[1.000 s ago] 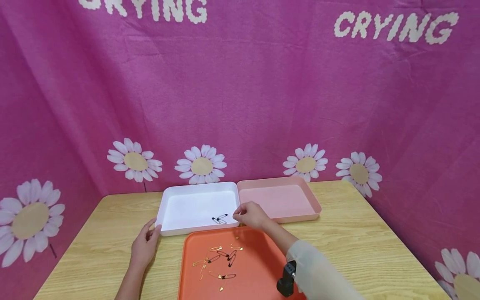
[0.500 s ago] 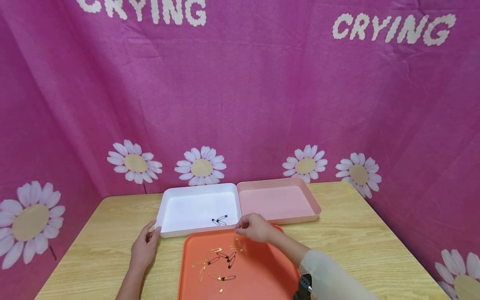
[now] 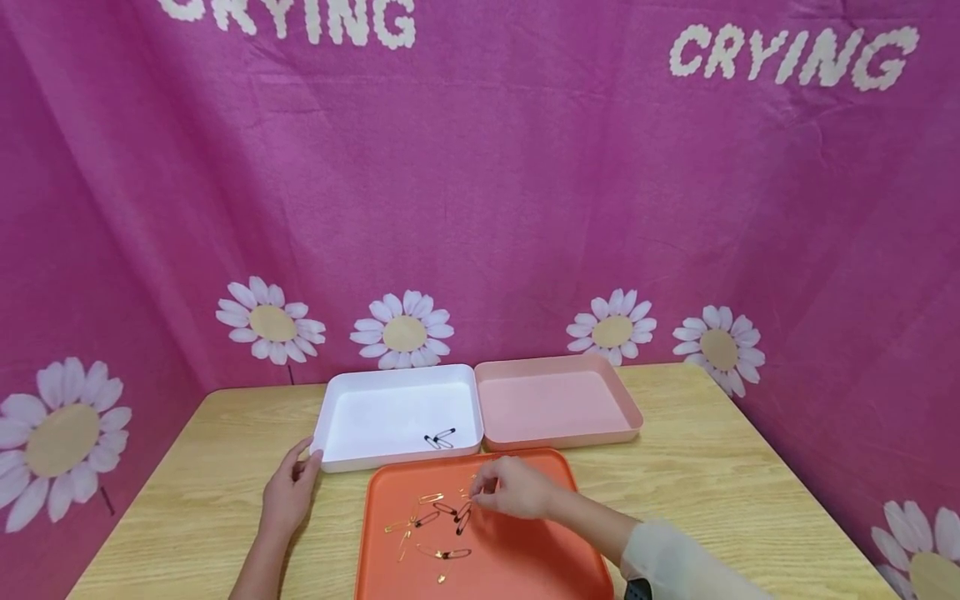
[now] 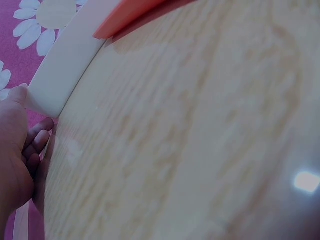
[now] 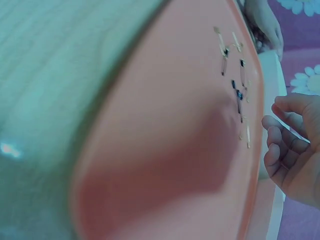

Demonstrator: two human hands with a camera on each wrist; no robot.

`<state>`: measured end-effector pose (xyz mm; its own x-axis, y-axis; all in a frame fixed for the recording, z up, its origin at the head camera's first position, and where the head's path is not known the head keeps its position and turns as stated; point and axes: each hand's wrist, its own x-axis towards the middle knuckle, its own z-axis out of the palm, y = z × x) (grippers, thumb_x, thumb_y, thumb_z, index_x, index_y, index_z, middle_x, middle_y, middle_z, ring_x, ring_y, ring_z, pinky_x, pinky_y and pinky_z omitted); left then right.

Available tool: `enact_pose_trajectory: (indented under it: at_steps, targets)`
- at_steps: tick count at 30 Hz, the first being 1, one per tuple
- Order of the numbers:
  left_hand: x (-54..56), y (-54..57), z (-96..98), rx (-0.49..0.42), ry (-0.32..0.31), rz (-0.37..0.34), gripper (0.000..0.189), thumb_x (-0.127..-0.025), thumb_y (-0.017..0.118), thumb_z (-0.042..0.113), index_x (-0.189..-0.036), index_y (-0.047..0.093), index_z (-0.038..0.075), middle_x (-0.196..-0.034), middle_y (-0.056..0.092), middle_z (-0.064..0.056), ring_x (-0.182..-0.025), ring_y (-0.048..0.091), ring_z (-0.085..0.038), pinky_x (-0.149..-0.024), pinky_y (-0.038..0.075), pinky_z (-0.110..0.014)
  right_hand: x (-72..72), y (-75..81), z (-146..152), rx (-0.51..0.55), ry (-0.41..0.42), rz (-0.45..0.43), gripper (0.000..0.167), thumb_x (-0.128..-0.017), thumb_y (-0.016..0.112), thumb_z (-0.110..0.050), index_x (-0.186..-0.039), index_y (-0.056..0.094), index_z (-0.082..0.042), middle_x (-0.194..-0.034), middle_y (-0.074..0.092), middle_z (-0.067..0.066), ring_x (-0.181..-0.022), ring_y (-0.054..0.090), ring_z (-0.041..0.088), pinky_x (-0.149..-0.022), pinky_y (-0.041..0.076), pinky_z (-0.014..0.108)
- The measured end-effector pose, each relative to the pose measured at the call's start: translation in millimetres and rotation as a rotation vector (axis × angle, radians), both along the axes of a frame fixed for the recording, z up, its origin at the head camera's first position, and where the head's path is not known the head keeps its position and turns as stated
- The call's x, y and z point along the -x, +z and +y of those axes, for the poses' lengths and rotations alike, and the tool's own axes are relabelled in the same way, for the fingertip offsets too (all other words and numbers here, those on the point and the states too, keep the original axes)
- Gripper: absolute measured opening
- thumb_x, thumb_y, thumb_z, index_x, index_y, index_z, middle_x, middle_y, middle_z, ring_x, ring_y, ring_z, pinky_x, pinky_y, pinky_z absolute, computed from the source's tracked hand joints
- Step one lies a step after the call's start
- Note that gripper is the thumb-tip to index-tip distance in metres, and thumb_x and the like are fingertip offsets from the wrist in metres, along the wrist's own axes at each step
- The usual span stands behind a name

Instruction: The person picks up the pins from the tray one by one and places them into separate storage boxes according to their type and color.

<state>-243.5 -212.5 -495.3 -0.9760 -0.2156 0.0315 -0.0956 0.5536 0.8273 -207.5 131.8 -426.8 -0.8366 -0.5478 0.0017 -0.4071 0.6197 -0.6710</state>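
My left hand (image 3: 288,492) holds the front left corner of a white tray (image 3: 375,458), its thumb at the rim in the left wrist view. Inside that tray lie a few black safety pins (image 3: 444,433). My right hand (image 3: 517,487) hovers over the back of an orange tray (image 3: 525,554), fingers loosely bent, with nothing visible between them in the right wrist view. Just left of its fingertips, several black safety pins (image 3: 427,519) and gold safety pins (image 3: 431,498) lie scattered. The right fingertips partly cover some of the pins in the head view.
A pink tray (image 3: 558,400) stands right of the white tray, side by side with it. All three trays stand on a wooden table (image 3: 720,467). A purple curtain (image 3: 510,208) with flowers hangs behind and at the sides.
My right hand has moved from beside the white tray's front right corner back toward me, over the pins on the orange tray. The left hand has stayed at its corner.
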Motion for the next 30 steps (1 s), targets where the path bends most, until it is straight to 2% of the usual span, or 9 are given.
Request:
enact_pose_trajectory:
  at_steps: [5,10,17,21,30]
  targets:
    - [1.6,4.2,1.3,0.005,-0.008,0.000,0.062,-0.096,0.034,0.053,-0.144,0.034,0.013,-0.116,0.055,-0.020,-0.101,0.047,-0.027,-0.087,0.037,-0.041,-8.7,-3.2,0,-0.015,0.060,0.009,0.006,-0.084,0.066,-0.011,-0.082,0.071,-0.008,-0.068,0.061,-0.005,-0.059,0.046,0.000,-0.054,0.038,0.016]
    - [0.3,4.3,0.9,0.002,-0.010,0.005,0.061,-0.097,0.035,0.052,-0.144,0.035,0.013,-0.116,0.055,-0.021,-0.101,0.047,-0.028,-0.088,0.037,-0.043,-18.2,-8.7,-3,-0.075,0.086,0.002,0.007,-0.084,0.066,-0.014,-0.083,0.071,-0.010,-0.067,0.059,-0.010,-0.059,0.044,-0.002,-0.056,0.039,0.015]
    - [-2.2,5.0,-0.8,-0.001,-0.014,-0.008,0.062,-0.097,0.034,0.051,-0.144,0.033,0.011,-0.120,0.053,-0.025,-0.104,0.047,-0.032,-0.092,0.037,-0.048,-26.1,-18.1,-10,-0.195,0.131,0.123,0.005,-0.083,0.068,-0.019,-0.081,0.070,-0.015,-0.073,0.062,-0.013,-0.066,0.045,-0.006,-0.064,0.040,0.013]
    - [-1.6,3.8,-0.9,0.000,-0.009,0.002,0.062,-0.097,0.035,0.052,-0.144,0.034,0.011,-0.118,0.054,-0.024,-0.103,0.047,-0.031,-0.091,0.037,-0.047,-28.7,-21.7,-11,-0.239,0.136,0.176,0.004,-0.081,0.069,-0.020,-0.082,0.070,-0.017,-0.074,0.060,-0.013,-0.066,0.044,-0.005,-0.062,0.037,0.012]
    - [-2.8,2.4,-0.1,-0.004,-0.008,-0.016,0.063,-0.096,0.034,0.052,-0.145,0.033,0.012,-0.118,0.052,-0.022,-0.103,0.046,-0.029,-0.090,0.037,-0.045,-32.8,-26.2,-15,-0.322,0.139,0.217,0.005,-0.082,0.069,-0.023,-0.085,0.071,-0.020,-0.079,0.061,-0.014,-0.071,0.047,-0.006,-0.062,0.038,0.013]
